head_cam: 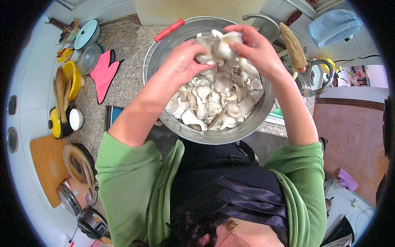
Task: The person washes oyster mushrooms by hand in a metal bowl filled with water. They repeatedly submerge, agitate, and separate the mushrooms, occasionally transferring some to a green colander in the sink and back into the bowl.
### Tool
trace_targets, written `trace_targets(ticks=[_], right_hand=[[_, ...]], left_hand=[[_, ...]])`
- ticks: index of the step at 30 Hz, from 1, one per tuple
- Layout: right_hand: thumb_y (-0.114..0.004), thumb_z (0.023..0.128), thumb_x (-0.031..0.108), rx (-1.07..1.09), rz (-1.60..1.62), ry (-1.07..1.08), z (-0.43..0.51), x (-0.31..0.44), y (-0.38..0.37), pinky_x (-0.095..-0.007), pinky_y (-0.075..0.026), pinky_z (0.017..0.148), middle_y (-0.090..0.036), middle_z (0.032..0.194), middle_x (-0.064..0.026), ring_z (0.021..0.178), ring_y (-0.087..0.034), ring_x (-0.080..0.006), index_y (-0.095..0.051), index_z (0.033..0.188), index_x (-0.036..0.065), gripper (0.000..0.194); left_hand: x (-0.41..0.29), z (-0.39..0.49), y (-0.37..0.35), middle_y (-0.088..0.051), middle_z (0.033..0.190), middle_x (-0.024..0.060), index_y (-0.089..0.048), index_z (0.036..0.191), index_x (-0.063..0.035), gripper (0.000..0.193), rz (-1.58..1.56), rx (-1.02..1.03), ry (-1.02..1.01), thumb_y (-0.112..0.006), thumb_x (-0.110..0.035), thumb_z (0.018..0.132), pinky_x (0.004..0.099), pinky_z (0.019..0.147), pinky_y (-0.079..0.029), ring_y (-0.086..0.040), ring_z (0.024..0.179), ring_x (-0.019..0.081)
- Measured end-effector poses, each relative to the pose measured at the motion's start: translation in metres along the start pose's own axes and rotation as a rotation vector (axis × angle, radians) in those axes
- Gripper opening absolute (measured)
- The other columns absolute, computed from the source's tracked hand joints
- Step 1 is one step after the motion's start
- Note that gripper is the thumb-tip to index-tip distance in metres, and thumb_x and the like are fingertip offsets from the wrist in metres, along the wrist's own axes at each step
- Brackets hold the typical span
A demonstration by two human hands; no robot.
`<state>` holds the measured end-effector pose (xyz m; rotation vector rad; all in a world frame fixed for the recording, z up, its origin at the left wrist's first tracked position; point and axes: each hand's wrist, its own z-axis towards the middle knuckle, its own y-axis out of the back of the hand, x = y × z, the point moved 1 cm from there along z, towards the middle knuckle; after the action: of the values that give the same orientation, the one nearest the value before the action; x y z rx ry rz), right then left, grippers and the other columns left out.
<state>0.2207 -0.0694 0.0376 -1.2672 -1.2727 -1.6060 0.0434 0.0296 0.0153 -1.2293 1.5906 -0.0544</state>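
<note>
A large metal basin stands before me, with a wire handle and its red grip resting against the far left rim. Many grey-white oyster mushrooms fill it, and they look wet. Over the far part of the basin, my left hand holds a cluster of oyster mushrooms by its left side. My right hand grips the same cluster from the right, fingers curled around its edge. How deep the basin's contents go is hidden.
A curved metal faucet arches beyond the basin at right. On the speckled counter at left lie a pink cloth piece, a yellow basin and a white bowl. A blue towel hangs at upper right.
</note>
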Motion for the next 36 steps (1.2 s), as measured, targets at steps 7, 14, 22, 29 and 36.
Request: trace_targets(ticks=[7,14,22,29,36], right_hand=[[-0.072,0.079,0.021,-0.041,-0.424,0.182,0.013,0.019,-0.030,-0.0338,-0.051,0.080,-0.066,0.094,-0.0152,0.084,-0.065,-0.0239,-0.065,0.106,0.002,0.034],[-0.059,0.094,0.018,0.173,-0.527,0.021,0.022,0.006,0.023,-0.0298,-0.049,0.086,-0.064,0.118,-0.0095,0.102,-0.060,-0.0162,-0.060,0.122,0.001,0.033],[-0.067,0.082,0.029,0.299,-1.136,-0.121,0.021,-0.044,-0.030,-0.0458,-0.050,0.083,-0.064,0.099,-0.0238,0.096,-0.062,-0.0394,-0.049,0.107,-0.001,0.043],[-0.057,0.081,0.009,0.423,-1.191,-0.094,0.025,-0.075,-0.043,-0.0450,-0.051,0.084,-0.066,0.103,-0.0177,0.098,-0.063,-0.0369,-0.065,0.106,0.009,0.026],[-0.062,0.086,0.002,0.226,-0.133,-0.197,0.027,-0.026,0.003,-0.0264,-0.052,0.070,-0.068,0.082,-0.0054,0.075,-0.064,-0.0128,-0.058,0.104,-0.002,0.019]], left_hand=[[-0.002,0.001,-0.007,-0.053,0.129,0.0137,-0.049,0.128,-0.0044,0.046,-0.194,0.203,-0.005,-0.065,-0.026,0.092,0.0530,0.106,-0.043,-0.052,0.122,0.0273],[-0.018,-0.014,0.013,-0.061,0.117,0.0099,-0.057,0.120,-0.0070,0.036,-0.103,0.013,-0.014,-0.071,-0.014,0.087,0.0504,0.094,-0.053,-0.059,0.111,0.0251],[-0.022,-0.017,0.033,-0.064,0.115,0.0107,-0.058,0.119,-0.0020,0.039,0.064,0.000,0.041,-0.073,-0.015,0.086,0.0473,0.093,-0.054,-0.061,0.109,0.0241],[-0.008,-0.010,0.041,-0.064,0.115,0.0106,-0.059,0.120,-0.0020,0.038,0.075,0.080,0.086,-0.070,-0.018,0.088,0.0445,0.092,-0.054,-0.063,0.107,0.0223],[-0.006,-0.013,0.041,-0.064,0.115,0.0097,-0.059,0.120,-0.0031,0.038,-0.021,0.062,0.041,-0.070,-0.019,0.087,0.0456,0.094,-0.053,-0.061,0.108,0.0220]])
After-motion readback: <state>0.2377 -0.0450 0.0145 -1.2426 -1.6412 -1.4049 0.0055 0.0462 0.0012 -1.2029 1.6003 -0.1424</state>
